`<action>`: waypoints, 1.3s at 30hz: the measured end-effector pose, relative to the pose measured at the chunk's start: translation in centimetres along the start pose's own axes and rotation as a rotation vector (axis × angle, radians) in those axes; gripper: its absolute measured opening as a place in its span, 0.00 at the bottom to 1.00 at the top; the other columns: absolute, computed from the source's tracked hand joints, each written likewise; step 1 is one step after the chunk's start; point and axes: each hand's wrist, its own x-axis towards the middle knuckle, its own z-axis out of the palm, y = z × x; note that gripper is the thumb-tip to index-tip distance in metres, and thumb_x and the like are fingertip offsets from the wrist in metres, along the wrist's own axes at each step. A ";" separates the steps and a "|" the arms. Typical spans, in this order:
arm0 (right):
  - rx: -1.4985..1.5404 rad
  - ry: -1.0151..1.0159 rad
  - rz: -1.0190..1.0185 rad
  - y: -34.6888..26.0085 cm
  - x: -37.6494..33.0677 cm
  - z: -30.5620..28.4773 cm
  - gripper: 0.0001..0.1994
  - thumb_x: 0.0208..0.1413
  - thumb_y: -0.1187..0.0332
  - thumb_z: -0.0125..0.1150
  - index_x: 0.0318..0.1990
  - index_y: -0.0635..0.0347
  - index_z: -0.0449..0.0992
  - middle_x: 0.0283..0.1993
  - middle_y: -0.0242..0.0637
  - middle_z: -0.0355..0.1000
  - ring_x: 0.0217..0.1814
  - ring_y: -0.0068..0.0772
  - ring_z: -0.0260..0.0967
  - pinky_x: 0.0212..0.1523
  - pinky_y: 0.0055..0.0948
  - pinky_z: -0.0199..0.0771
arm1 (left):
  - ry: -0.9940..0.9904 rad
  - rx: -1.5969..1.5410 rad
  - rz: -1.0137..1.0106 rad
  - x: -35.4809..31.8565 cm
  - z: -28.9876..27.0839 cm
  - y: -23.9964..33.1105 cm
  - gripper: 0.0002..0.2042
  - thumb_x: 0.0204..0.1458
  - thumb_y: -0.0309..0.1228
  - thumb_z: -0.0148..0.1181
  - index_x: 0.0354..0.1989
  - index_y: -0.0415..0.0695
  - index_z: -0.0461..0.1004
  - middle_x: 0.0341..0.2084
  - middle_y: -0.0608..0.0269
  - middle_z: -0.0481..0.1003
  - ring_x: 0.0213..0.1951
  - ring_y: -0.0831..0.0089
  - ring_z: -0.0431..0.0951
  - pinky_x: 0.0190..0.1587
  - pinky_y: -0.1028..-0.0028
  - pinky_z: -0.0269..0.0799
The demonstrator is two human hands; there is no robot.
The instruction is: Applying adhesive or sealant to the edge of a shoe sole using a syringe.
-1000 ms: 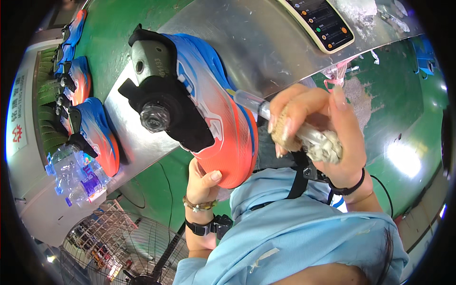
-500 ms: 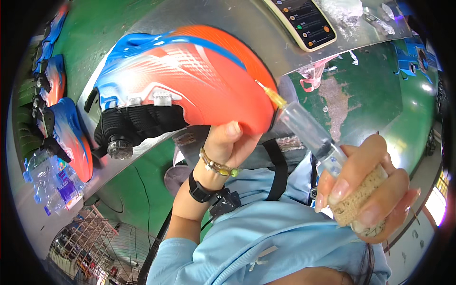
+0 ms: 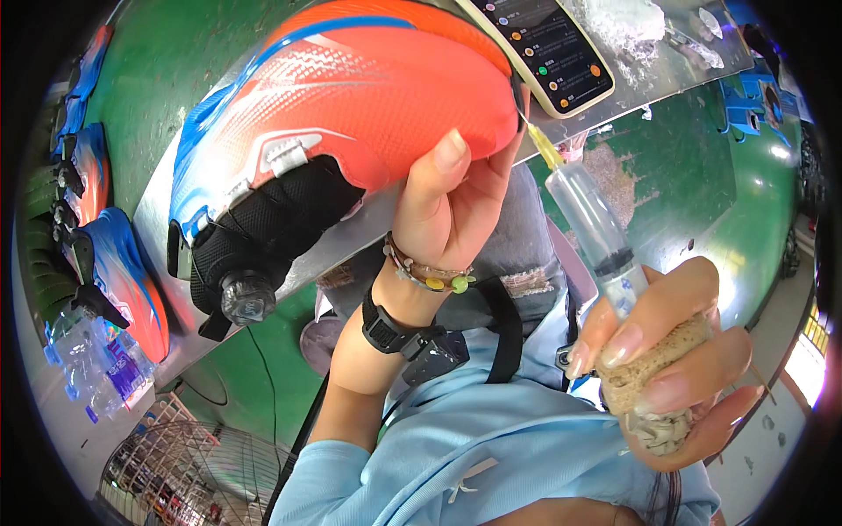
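Observation:
An orange-red and blue sports shoe (image 3: 386,110) is tilted on its side over the metal table, its black mesh opening toward me. A dark, see-through round plastic piece (image 3: 248,296) shows at that opening. My left hand (image 3: 456,197) is closed around the toe, thumb on the upper and fingers behind, partly hidden. In my right hand (image 3: 675,346) is a clear plastic syringe (image 3: 589,210) with a yellow needle hub, its needle tip at the sole edge by the toe. The same hand also grips a beige, porous lump (image 3: 645,373) against the palm.
A phone (image 3: 561,66) with a lit screen lies beyond the toe, beside crumpled clear plastic (image 3: 623,26). More matching shoes (image 3: 127,280) line the left side, with a plastic bottle (image 3: 101,359) near them. A wire basket (image 3: 184,473) stands at lower left.
The shoe has tilted and shifted away from me, toe closer to the phone. My left hand moved with it. The syringe's needle has moved up and right along the sole edge toward the toe tip.

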 end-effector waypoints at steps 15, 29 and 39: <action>-0.083 -0.083 -0.354 4.8 -0.1 -0.3 0.24 0.58 0.50 0.28 0.26 0.54 0.70 0.30 0.47 0.62 0.19 0.37 0.63 0.20 0.30 0.70 | 0.598 -0.096 -0.235 0.6 5.9 3.2 0.13 0.45 0.32 0.61 0.38 0.41 0.69 0.36 0.65 0.73 0.39 0.77 0.73 0.46 0.77 0.71; -0.105 0.088 -0.407 4.1 1.3 -3.3 0.23 0.57 0.47 0.36 0.32 0.57 0.71 0.36 0.47 0.63 0.27 0.38 0.66 0.26 0.35 0.69 | 0.583 -0.016 -0.199 4.6 4.3 8.0 0.17 0.44 0.28 0.61 0.43 0.38 0.67 0.43 0.61 0.69 0.51 0.59 0.67 0.48 0.73 0.72; -0.261 0.377 -0.324 6.0 4.1 -9.0 0.25 0.57 0.52 0.28 0.34 0.65 0.66 0.33 0.47 0.60 0.27 0.35 0.62 0.30 0.30 0.64 | 1.502 1.157 0.300 8.4 -14.7 44.9 0.24 0.49 0.57 0.39 0.48 0.57 0.67 0.34 0.66 0.74 0.30 0.70 0.73 0.34 0.71 0.68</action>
